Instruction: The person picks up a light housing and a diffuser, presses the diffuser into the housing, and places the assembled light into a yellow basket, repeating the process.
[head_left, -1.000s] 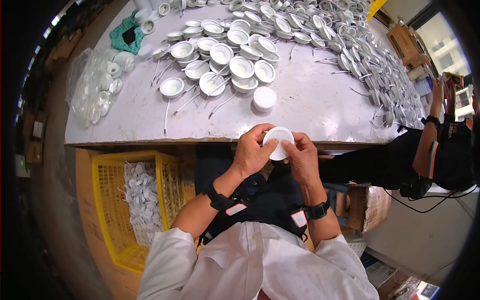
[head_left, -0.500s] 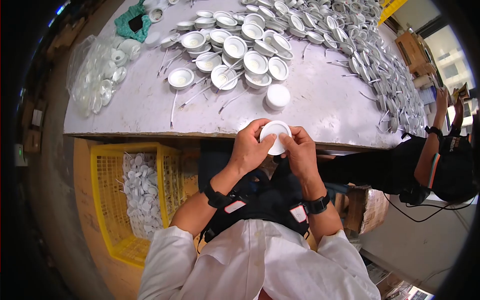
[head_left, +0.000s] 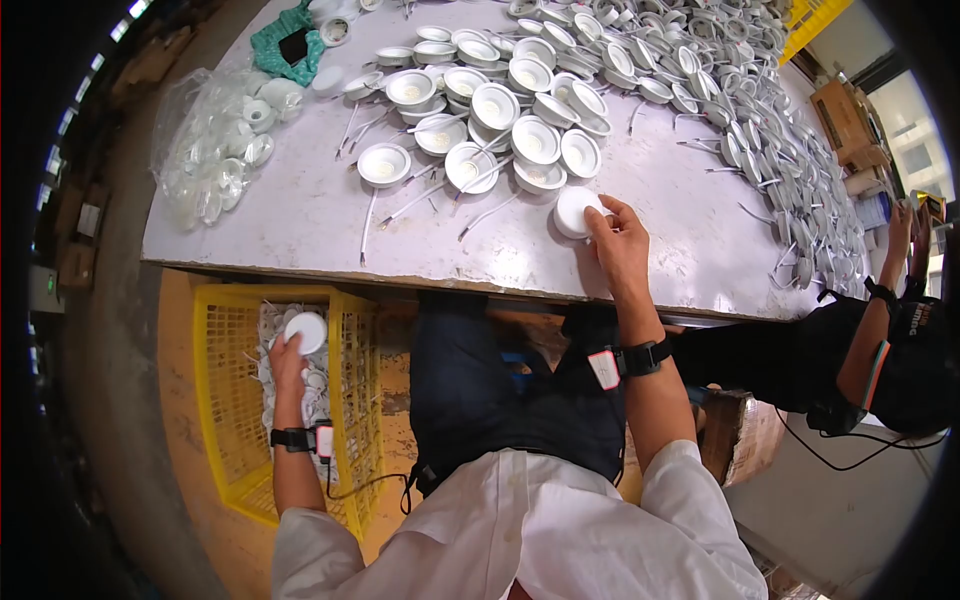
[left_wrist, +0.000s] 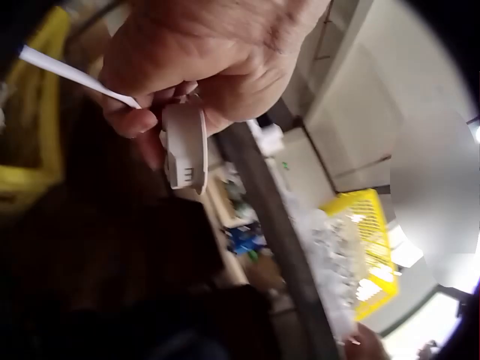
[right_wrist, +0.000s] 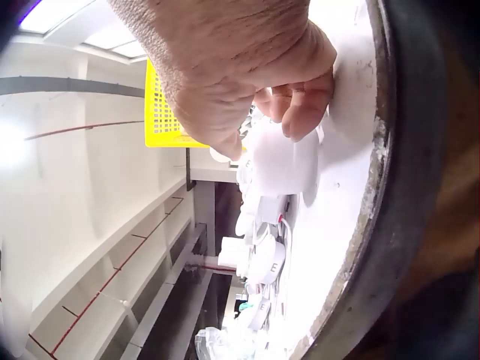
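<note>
In the head view the left hand (head_left: 288, 368) holds a round white disc-shaped fixture (head_left: 306, 333) over the yellow basket (head_left: 228, 400). The left wrist view shows that fixture (left_wrist: 186, 146) edge-on between thumb and fingers, with a white cable (left_wrist: 75, 75) sticking out beside them. At the table's front part, the right hand (head_left: 622, 248) has its thumb and fingers around the side of a short stack of white round covers (head_left: 576, 212). From the right wrist view, the stack (right_wrist: 285, 161) stands on the table under the right hand (right_wrist: 247, 67).
White cup-shaped fixtures with cables (head_left: 470, 168) cover the table's middle, and a larger heap (head_left: 760, 150) lies at the right. A clear plastic bag of white parts (head_left: 210, 150) is at the left. Another person's arm (head_left: 865, 350) shows at the right edge.
The hands have come apart from the disc they held together. The left carried a disc left and down over the basket; the right moved up to the stack on the table.
</note>
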